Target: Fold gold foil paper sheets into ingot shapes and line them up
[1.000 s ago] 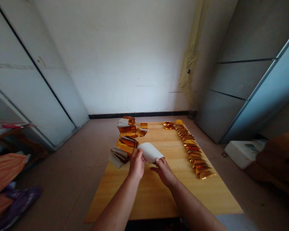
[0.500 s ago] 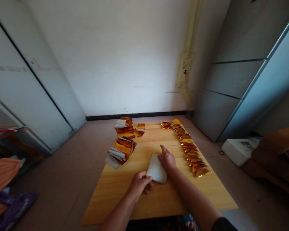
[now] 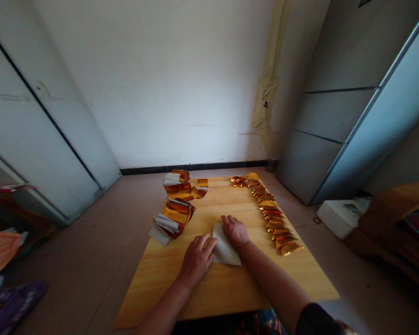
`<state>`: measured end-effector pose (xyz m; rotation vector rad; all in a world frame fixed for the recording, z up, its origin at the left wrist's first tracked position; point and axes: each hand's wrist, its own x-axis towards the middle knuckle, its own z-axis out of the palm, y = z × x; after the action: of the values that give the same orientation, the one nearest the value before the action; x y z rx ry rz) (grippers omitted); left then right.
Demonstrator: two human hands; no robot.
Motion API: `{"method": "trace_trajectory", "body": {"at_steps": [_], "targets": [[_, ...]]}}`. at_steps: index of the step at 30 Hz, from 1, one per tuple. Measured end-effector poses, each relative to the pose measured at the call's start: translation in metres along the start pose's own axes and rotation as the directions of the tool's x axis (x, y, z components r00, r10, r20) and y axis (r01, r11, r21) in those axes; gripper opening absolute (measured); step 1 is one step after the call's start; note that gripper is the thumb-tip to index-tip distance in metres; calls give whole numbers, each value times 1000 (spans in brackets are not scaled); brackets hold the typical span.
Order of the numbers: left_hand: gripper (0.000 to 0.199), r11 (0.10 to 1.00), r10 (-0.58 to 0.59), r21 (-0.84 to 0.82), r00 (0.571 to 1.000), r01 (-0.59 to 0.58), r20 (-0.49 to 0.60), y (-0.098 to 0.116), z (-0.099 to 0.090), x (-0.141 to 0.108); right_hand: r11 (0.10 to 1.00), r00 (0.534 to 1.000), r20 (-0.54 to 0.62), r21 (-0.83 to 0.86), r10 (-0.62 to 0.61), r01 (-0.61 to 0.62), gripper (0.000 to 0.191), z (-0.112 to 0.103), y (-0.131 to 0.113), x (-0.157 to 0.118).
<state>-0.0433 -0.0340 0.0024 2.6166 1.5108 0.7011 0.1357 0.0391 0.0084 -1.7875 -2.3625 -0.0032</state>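
Note:
A sheet of paper (image 3: 226,249) lies pale side up on the wooden table, close to its near half. At its left edge, my left hand (image 3: 198,255) has its fingers together with the tips on the paper. My right hand (image 3: 234,231) rests over the upper right part, fingers bent across the sheet's top edge. Both hands are closed on the paper; the undersides of the fingers are hidden. To the left lie stacks of gold foil paper (image 3: 177,211) with white backs. Along the right edge runs a row of folded gold foil pieces (image 3: 274,218).
More gold foil sheets (image 3: 178,190) lie at the table's far left, and a shiny foil bundle (image 3: 238,181) at the far right. The wooden table (image 3: 153,288) stands before a white wall (image 3: 167,93). A grey refrigerator (image 3: 321,130) and a white box (image 3: 337,217) are to the right.
My left hand has turned palm down, its fingers moving up along the paper's left edge. My right hand has shifted slightly left, its raised finger now lowered onto the sheet.

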Motion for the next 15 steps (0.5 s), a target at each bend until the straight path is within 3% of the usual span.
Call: {"method": "trace_trajectory", "body": {"at_steps": [5,9,15], "targets": [[43,993,112,-42,994,-111,9,-10,5,7,1000,1000,5,23,11,-11,24,1,-1,3],[53,982,190,-44,974,-186,121,-8,4,5,1000,999,44,19,12,-13,21,1,-1,6],[69,990,143,-51,956,-135,256,6,3,1,999,1000,10,30,8,-9,20,1,7,10]]}}
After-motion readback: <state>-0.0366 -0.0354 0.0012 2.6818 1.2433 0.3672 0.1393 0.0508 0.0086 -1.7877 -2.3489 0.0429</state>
